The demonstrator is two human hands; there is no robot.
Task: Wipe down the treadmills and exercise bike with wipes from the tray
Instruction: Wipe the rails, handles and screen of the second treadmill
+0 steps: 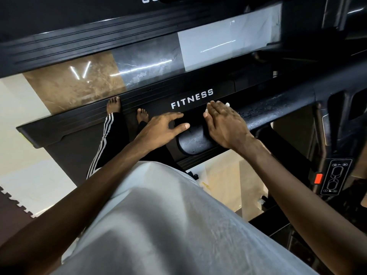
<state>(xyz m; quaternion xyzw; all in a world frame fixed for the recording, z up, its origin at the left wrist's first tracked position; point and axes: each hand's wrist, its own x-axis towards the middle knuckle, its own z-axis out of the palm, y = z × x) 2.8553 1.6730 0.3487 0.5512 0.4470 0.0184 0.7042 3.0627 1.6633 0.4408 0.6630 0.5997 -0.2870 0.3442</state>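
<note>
I stand on a black treadmill (79, 135) whose side rail reads FITNESS. Its padded black handrail (268, 112) runs from the middle out to the right and glistens with wet droplets. My right hand (224, 124) lies flat on the rail's near end, pressing a white wipe (227, 104) that shows only as small bits past my fingertips. My left hand (166, 126) hovers just left of the rail end, fingers spread and loosely bent, holding nothing. A second treadmill (99, 42) lies parallel beyond a strip of floor.
A control panel (335, 177) with oval buttons and a red safety clip (318, 178) sits at the right. Glossy tiled floor (139, 68) shows between the two machines. Dark foam mat tiles (12, 207) lie at the lower left. My bare feet (143, 115) stand on the deck.
</note>
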